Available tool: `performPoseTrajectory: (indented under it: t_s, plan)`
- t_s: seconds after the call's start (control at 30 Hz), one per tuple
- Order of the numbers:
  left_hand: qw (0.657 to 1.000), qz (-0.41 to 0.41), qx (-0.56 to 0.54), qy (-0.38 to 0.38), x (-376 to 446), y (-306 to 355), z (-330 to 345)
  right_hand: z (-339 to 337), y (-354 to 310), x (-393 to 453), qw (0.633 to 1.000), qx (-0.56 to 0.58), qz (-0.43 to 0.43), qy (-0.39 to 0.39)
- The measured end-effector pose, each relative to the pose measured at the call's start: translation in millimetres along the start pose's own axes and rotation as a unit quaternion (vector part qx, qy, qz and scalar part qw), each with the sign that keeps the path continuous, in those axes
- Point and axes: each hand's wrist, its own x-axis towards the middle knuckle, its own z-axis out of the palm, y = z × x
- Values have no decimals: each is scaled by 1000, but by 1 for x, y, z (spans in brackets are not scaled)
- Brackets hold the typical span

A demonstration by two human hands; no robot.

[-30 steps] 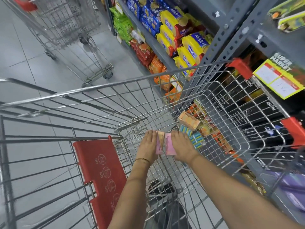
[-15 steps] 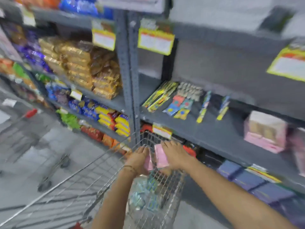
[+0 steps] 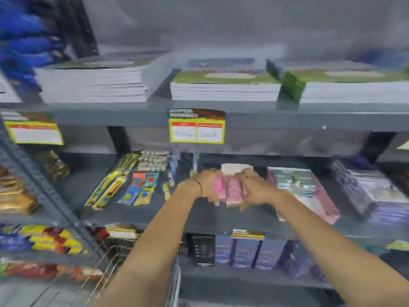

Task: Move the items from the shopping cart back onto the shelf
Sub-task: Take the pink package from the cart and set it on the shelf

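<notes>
Both hands hold a small bundle of pink packets [image 3: 230, 189] over the middle grey shelf [image 3: 212, 214]. My left hand [image 3: 204, 182] grips the bundle's left side and my right hand [image 3: 254, 188] grips its right side. The packets hang a little above the shelf board, just left of a pink box [image 3: 303, 189] lying flat there. A corner of the wire shopping cart [image 3: 106, 271] shows at the bottom, below my arms. The picture is blurred by motion.
Flat packs of pens and small colourful cards [image 3: 137, 185] lie left of my hands. Stacks of notebooks [image 3: 223, 87] fill the shelf above, with a yellow price tag [image 3: 197, 127] on its edge. Dark boxes [image 3: 241, 251] stand on the shelf below, snack packs [image 3: 39, 240] at left.
Both hands lifted the pink packets out of the cart and carried them up to the middle shelf. The view swung from the cart's basket up to the shelves.
</notes>
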Motion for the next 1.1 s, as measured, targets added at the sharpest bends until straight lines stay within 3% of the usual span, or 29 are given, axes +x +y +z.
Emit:
performPoseTrajectory:
  t_s: [0.23,0.47,0.7,0.83,0.93,1.0,1.1]
  plan:
    - [1000,-10,1,-22,79,18,13,0,64,40,999,-39,23,20]
    - [999,-24,21,-16,88,1,44,23,69,57,994,-110,18,-14]
    - [998,-52,9,-27,92,-6,54,26,67,55,996,-90,25,-6]
    - [999,-28,27,10,91,-3,58,20,58,54,996,-75,47,-32]
    - [998,-19,-4,60,73,-9,60,20,40,52,998,-42,37,34]
    - [992,-42,-17,115,51,-23,61,23,16,51,996,-34,-12,87]
    - [982,-99,-12,163,-5,-61,66,40,-47,50,989,-20,-114,95]
